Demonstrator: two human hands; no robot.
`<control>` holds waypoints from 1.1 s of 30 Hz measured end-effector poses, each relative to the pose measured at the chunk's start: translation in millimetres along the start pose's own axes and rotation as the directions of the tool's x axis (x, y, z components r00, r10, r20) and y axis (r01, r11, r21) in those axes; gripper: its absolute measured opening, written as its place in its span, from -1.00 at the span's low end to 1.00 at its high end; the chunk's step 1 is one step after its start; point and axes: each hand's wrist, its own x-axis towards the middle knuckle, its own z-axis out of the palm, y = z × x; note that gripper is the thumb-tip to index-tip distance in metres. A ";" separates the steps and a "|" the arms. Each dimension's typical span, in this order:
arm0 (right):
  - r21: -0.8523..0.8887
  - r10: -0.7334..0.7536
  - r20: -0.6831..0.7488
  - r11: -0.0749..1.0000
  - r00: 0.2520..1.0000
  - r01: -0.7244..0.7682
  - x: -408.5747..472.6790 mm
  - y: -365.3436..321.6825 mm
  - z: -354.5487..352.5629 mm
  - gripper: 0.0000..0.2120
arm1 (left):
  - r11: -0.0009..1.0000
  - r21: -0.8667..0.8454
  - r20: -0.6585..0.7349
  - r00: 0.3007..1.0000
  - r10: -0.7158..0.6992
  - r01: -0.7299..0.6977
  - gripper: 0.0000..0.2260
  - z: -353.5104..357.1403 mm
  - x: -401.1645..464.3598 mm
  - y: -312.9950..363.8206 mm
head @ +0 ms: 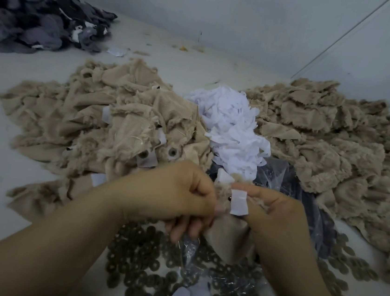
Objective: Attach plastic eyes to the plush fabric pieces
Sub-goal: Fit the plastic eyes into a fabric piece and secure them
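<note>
Both my hands hold one beige plush fabric piece [227, 236] just above the table. My left hand [174, 194] grips its left side with curled fingers. My right hand [276, 213] pinches its right side together with a white fabric patch [238, 202]. A small dark plastic eye [230, 198] shows on the plush between the hands. A second white patch [224, 176] sticks up behind it. Under the hands lie several dark round washers [142, 258] spread over the table, beside a clear plastic bag [218, 277].
A heap of beige plush pieces with fitted washers [109, 123] lies left of centre; another beige heap [334, 149] lies at the right. White fabric strips [233, 125] are piled between them. Dark grey fabric pieces [33, 20] sit far left. A wall [253, 13] rises behind.
</note>
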 end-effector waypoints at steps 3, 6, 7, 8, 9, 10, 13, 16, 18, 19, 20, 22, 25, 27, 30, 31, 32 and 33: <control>-0.072 -0.122 -0.007 0.990 0.993 0.121 -4.9 -2.5 3.8 -0.60 | 0.998 -0.023 -0.359 0.932 0.044 -0.056 -0.74 3.9 8.2 0.5; -0.189 -0.251 -0.025 0.952 0.968 0.242 -8.8 -1.2 7.3 -0.54 | 0.999 -0.031 -0.511 0.859 0.009 -0.028 -0.66 10.7 18.3 -0.4; -0.208 -0.274 -0.021 0.942 0.961 0.264 -9.5 -0.4 8.3 -0.53 | 0.999 -0.034 -0.536 0.844 -0.031 0.015 -0.62 13.1 21.3 -1.9; -0.219 -0.288 -0.021 0.936 0.957 0.276 -9.7 0.2 8.9 -0.53 | 0.997 -0.044 -0.552 0.831 -0.072 0.057 -0.59 15.1 24.1 -3.7; -0.222 -0.298 -0.025 0.932 0.954 0.286 -9.8 0.8 9.0 -0.54 | 0.994 -0.048 -0.556 0.824 -0.104 0.093 -0.60 16.0 26.7 -6.5; -0.218 -0.306 -0.031 0.931 0.951 0.293 -9.9 1.1 8.6 -0.56 | 0.992 -0.067 -0.557 0.822 -0.123 0.103 -0.65 17.0 29.0 -8.1; -0.243 -0.316 -0.014 0.921 0.949 0.304 -9.8 1.9 8.7 -0.56 | 0.984 -0.168 -0.520 0.844 -0.134 0.053 -0.77 16.8 32.4 -8.9; -0.292 -0.339 -0.019 0.902 0.941 0.319 -8.2 5.7 8.4 -0.51 | 0.986 -0.167 -0.513 0.852 -0.100 0.016 -0.87 13.3 31.5 -10.9; -0.322 -0.379 -0.024 0.879 0.925 0.351 -7.8 7.9 8.1 -0.53 | 0.994 -0.107 -0.572 0.818 -0.070 0.010 -0.87 12.2 29.2 -10.5; -0.327 -0.394 -0.032 0.872 0.918 0.363 -8.1 8.0 8.2 -0.56 | 0.998 -0.061 -0.601 0.798 -0.041 0.005 -0.85 11.0 28.8 -10.1; -0.324 -0.398 -0.042 0.873 0.916 0.364 -7.8 8.0 8.3 -0.60 | 1.000 -0.013 -0.625 0.781 -0.002 -0.008 -0.84 10.0 28.6 -8.1; -0.304 -0.360 -0.055 0.894 0.931 0.328 -6.1 10.1 7.6 -0.69 | 0.996 0.051 -0.646 0.759 0.084 -0.068 -0.83 7.1 27.5 -5.5; -0.318 -0.312 -0.071 0.907 0.947 0.275 -1.5 12.4 4.4 -0.75 | 0.981 -0.049 -0.633 0.766 0.114 -0.186 -0.80 5.0 25.4 -1.8; -0.330 -0.289 -0.098 0.912 0.952 0.243 1.4 13.3 1.5 -0.76 | 0.948 -0.153 -0.624 0.771 0.127 -0.279 -0.77 3.0 24.3 -2.0; -0.336 -0.261 -0.107 0.918 0.960 0.212 5.1 14.9 -1.7 -0.79 | 0.888 -0.279 -0.517 0.837 0.181 -0.365 -0.86 2.9 20.4 -1.2; -0.338 -0.248 -0.104 0.920 0.963 0.200 5.9 15.5 -1.7 -0.80 | 0.872 -0.319 -0.474 0.859 0.192 -0.371 -0.90 3.5 19.0 -0.4; -0.339 -0.236 -0.101 0.922 0.967 0.189 6.5 16.1 -1.7 -0.80 | 0.865 -0.343 -0.446 0.874 0.194 -0.367 -0.91 4.3 18.2 0.8; -0.339 -0.226 -0.098 0.923 0.969 0.181 6.8 17.0 -1.8 -0.79 | 0.868 -0.347 -0.439 0.879 0.186 -0.357 -0.91 5.0 18.7 0.8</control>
